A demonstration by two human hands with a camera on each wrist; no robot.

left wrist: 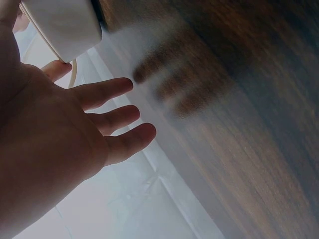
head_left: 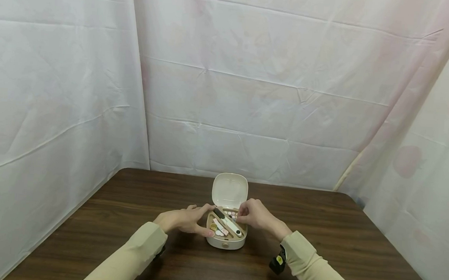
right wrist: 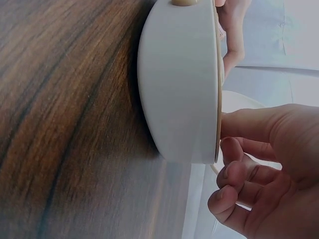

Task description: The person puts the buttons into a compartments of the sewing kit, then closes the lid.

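A small white box [head_left: 226, 240] stands on the dark wooden table [head_left: 317, 255] with its lid [head_left: 229, 190] raised. Its tan tray holds several small pieces and a white-and-black stick tool [head_left: 228, 223] lying slantwise. My left hand [head_left: 188, 221] touches the box's left side, thumb at the front corner and forefinger on the rim. In the left wrist view, the other fingers [left wrist: 112, 119] are straight and free beside the box [left wrist: 65, 25]. My right hand [head_left: 252, 215] hovers over the tray's right part with fingers curled [right wrist: 234, 179]. One fingertip meets the box's rim [right wrist: 217, 79]. Anything pinched is hidden.
White sheets hang close on the left, back and right [head_left: 249, 95] of the table. Bare tabletop lies to both sides of the box and in front of it. A dark wrist unit [head_left: 278, 261] sits at my right cuff.
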